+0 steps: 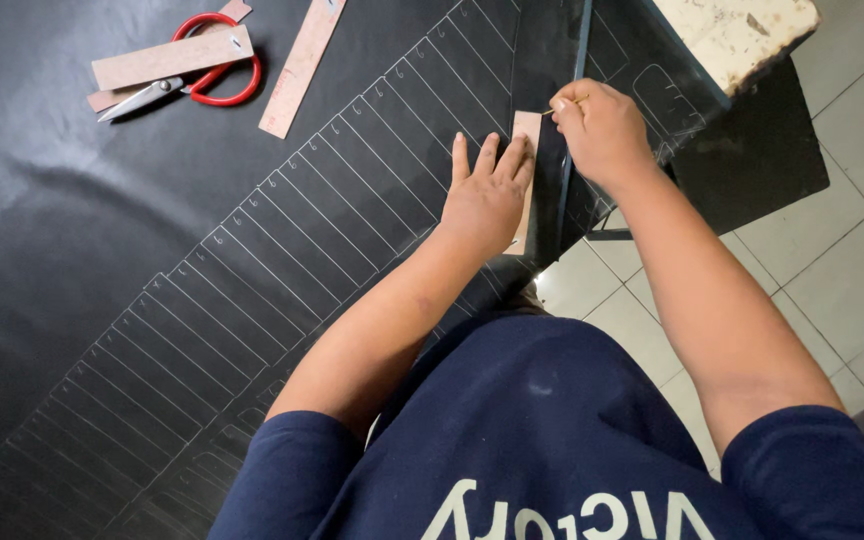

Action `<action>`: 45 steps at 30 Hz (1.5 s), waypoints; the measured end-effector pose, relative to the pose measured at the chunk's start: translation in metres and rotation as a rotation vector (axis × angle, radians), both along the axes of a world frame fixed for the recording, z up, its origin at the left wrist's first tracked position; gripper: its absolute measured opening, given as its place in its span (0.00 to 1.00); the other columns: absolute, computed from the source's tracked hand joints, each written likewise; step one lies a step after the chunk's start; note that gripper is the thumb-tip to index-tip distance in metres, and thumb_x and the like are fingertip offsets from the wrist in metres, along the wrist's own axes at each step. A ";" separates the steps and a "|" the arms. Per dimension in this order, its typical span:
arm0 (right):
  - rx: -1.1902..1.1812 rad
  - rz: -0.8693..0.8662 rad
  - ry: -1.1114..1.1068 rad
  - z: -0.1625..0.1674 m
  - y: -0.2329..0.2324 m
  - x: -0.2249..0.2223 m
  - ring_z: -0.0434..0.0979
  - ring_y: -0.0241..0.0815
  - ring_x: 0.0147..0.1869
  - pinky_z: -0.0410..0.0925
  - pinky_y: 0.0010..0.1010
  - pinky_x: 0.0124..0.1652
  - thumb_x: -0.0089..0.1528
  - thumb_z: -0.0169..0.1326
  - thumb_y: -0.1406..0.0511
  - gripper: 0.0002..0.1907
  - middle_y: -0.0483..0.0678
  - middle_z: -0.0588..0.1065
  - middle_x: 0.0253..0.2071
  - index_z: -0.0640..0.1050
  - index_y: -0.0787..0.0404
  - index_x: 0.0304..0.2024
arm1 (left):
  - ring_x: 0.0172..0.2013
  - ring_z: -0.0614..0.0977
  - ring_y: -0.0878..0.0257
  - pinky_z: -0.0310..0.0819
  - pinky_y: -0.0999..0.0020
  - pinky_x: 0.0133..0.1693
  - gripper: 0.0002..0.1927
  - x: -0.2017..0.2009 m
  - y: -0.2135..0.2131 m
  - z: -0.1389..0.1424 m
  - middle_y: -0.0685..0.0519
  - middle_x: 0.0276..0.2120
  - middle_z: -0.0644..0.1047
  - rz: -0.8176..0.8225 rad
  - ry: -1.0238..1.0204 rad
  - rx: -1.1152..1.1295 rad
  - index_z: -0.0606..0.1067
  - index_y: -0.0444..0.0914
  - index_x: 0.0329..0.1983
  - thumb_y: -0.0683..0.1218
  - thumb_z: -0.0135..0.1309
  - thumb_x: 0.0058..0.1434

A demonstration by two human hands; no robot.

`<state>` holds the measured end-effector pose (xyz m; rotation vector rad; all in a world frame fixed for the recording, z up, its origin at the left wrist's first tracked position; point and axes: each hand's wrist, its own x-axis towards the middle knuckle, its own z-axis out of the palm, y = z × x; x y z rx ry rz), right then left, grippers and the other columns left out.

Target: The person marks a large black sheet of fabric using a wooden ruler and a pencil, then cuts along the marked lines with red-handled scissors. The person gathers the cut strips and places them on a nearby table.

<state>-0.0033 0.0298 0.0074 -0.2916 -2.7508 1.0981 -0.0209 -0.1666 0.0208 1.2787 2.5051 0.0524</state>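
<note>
Head view, looking straight down: the left hand (487, 190) lies flat, fingers spread and pressed down on a narrow tan card template (527, 150), which sits on a large black sheet (72, 260) draped over the worktop, right at the sheet's edge nearest the person. The right hand (600, 128) has its grip pinched together on a thin marking stick (572, 102), its tip at the template's upper right corner.

The template looks like stiff, light card: it should hold a straight edge but slide easily on the smooth black sheet, so it probably needs flat downward pressure along its length rather than a pinch at one end. The fingertips sit close to the edge being traced, which likely keeps it from pivoting. The stick is slender and looks brittle; a grip low near the tip, as here, seems the safest hold.

The black sheet appears soft and limp, hanging over the worktop edge towards the tiled floor (832, 280), and already carries a long row of white outlines (282, 230). It may creep or wrinkle if dragged.

Well apart, at the far left, red-handled scissors (192, 75) lie with more card strips (297, 70) on and beside them.
</note>
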 end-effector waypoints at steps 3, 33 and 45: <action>-0.033 0.023 0.044 0.000 -0.003 0.006 0.82 0.48 0.43 0.72 0.37 0.45 0.71 0.52 0.63 0.11 0.53 0.80 0.40 0.80 0.65 0.45 | 0.72 0.56 0.47 0.36 0.30 0.68 0.37 0.000 -0.002 -0.003 0.52 0.74 0.55 0.013 -0.013 0.028 0.58 0.41 0.74 0.44 0.52 0.60; -0.100 0.325 -0.109 0.004 -0.073 0.139 0.80 0.52 0.46 0.72 0.37 0.45 0.66 0.53 0.67 0.09 0.53 0.79 0.44 0.79 0.65 0.46 | 0.75 0.49 0.47 0.32 0.27 0.67 0.37 -0.009 -0.010 -0.021 0.56 0.72 0.59 -0.016 0.065 0.145 0.67 0.43 0.70 0.46 0.61 0.55; -0.022 0.305 -0.137 0.006 -0.078 0.121 0.80 0.53 0.43 0.72 0.40 0.42 0.67 0.52 0.67 0.07 0.52 0.78 0.40 0.78 0.65 0.43 | 0.74 0.52 0.49 0.32 0.26 0.67 0.34 -0.009 -0.013 -0.031 0.61 0.69 0.63 0.073 -0.058 0.251 0.72 0.48 0.66 0.47 0.63 0.53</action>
